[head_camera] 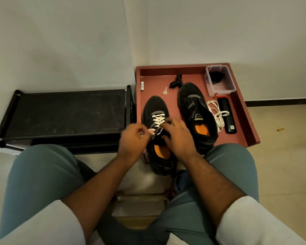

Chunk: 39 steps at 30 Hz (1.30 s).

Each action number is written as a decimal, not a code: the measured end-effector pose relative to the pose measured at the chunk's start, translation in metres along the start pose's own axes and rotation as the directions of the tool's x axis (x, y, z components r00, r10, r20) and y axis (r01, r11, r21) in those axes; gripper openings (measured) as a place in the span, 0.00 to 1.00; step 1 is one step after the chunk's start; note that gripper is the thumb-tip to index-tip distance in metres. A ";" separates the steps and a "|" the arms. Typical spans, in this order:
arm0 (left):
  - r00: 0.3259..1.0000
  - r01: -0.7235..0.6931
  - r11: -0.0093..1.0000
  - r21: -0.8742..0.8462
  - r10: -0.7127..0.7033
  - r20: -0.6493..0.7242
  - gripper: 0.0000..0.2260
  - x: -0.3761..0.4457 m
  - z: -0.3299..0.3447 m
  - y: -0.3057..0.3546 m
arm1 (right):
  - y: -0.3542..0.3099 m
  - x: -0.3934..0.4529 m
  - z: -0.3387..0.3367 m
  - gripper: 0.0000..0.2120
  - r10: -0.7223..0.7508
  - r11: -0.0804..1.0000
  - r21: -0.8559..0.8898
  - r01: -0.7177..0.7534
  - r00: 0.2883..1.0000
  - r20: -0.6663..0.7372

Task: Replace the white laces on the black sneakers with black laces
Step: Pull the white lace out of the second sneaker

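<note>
Two black sneakers on the red tray, both toe away from the person, heel toward them, long axes roughly parallel and running near-to-far. Left sneaker sits at the tray's near-left, heel overhanging the near edge; white lace threaded across its upper eyelets. Right sneaker is unlaced, tilted slightly with toe leaning left, orange insole visible. Loose white lace lies in a heap just beside the right sneaker, between it and a black oblong case. Left hand is curled, fingertips pinching the white lace end at the left side of the left sneaker. Right hand rests on the same sneaker's tongue area, fingers bent around the lacing; exactly what it grips, cannot tell. Clear plastic box at the tray's far-right corner, lid off, holds something dark, could be the black laces, too small to confirm. Also on the tray: a small key, a white battery, a black gadget near the right sneaker's toe. Black shoe rack stands left of the tray.
</note>
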State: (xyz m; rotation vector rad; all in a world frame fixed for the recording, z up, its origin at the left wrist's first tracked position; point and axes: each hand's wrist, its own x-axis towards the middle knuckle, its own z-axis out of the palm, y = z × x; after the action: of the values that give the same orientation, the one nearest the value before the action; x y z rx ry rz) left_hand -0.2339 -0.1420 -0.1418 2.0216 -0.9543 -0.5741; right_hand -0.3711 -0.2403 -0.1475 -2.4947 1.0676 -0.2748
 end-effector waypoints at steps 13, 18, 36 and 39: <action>0.994 0.077 0.997 -0.008 -0.076 0.079 0.06 0.003 0.011 -0.002 | 0.015 0.002 -0.006 0.05 0.429 0.826 0.481 -0.294 0.882 -0.197; 0.995 0.046 0.999 -0.020 -0.044 0.094 0.08 0.002 0.014 -0.002 | 0.008 0.001 -0.006 0.17 0.082 0.981 0.178 -0.071 0.995 -0.053; 0.991 0.088 0.993 -0.079 -0.080 0.108 0.07 0.007 0.016 -0.005 | 0.012 0.003 -0.012 0.07 0.369 0.911 0.286 -0.298 0.899 -0.237; 0.993 0.072 0.995 -0.063 -0.066 0.099 0.07 0.008 0.016 -0.008 | 0.034 0.002 -0.024 0.04 0.670 0.670 0.634 -0.386 0.682 -0.293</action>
State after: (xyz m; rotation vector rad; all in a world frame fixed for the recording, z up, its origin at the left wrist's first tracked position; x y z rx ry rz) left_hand -0.2369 -0.1526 -0.1583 1.9889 -0.9127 -0.7376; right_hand -0.3995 -0.2701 -0.1411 -1.5178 1.6343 -0.9368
